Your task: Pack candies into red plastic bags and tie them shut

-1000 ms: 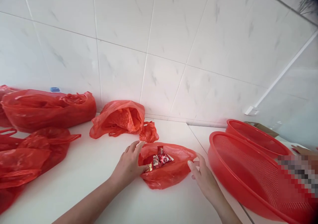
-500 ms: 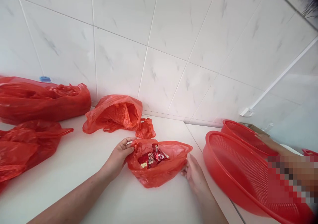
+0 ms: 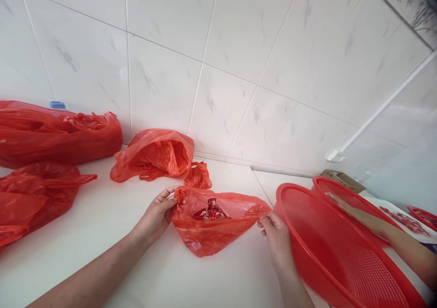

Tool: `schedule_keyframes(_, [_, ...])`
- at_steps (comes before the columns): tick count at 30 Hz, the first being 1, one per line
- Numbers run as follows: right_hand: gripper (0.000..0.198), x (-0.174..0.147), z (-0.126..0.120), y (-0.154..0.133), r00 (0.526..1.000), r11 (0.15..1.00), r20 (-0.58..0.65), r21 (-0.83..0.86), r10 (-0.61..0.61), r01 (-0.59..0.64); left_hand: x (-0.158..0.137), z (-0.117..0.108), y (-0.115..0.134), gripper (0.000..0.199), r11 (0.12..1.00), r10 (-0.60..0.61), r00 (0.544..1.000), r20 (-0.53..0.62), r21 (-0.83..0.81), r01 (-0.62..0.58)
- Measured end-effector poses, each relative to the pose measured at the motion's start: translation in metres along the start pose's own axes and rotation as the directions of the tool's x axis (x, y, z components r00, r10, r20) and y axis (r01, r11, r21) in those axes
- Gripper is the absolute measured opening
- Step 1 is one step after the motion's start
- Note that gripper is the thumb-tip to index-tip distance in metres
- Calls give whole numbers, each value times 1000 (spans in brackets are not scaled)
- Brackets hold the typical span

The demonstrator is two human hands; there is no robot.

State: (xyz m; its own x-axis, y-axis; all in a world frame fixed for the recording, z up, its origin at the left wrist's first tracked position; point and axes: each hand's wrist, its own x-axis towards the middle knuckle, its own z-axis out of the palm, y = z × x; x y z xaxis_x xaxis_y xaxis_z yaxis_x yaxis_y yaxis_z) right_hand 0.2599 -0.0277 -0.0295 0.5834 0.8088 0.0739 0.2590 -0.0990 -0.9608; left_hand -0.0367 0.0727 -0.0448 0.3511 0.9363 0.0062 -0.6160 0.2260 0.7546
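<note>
Between my hands a red plastic bag (image 3: 215, 239) is held with its mouth spread, low over the white table. Inside it lie several small red wrapped packets (image 3: 212, 211) with white print. My left hand (image 3: 160, 212) pinches the bag's left edge, thumb on top. The right corner of the mouth is pinched by my right hand (image 3: 275, 230). Just behind the bag lies a crumpled scrap of red plastic (image 3: 198, 176), close to another red plastic bag (image 3: 157, 155) that gapes toward me.
Full-looking red bags (image 3: 61, 137) lie at the left, a blue cap (image 3: 57, 104) behind them. Two large red mesh baskets (image 3: 327, 244) stand at the right, with another person's arm (image 3: 372, 221) over the farther one. A cardboard box (image 3: 344, 180) sits by the tiled wall.
My hands have drawn slightly apart, stretching the bag's mouth wider and narrower. The nearer basket has shifted a little, and the other person's arm has moved.
</note>
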Motion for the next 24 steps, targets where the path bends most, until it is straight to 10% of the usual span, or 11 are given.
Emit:
schedule_keyframes(6, [23,-12,16,-15,993,986,47,131,-110,103,-3,4,2,32,1000,-16,999,28,-22,17])
schedule_keyframes(13, [8,-22,23,-44,945,779,298,622,-134,-85,2,1,12,31,998,41,999,24,-54,-40])
schedule_keyframes(24, [7,-24,16,-33,937,760,348,609,1,-227,1,13,39,11,990,131,988,-84,-35,-134])
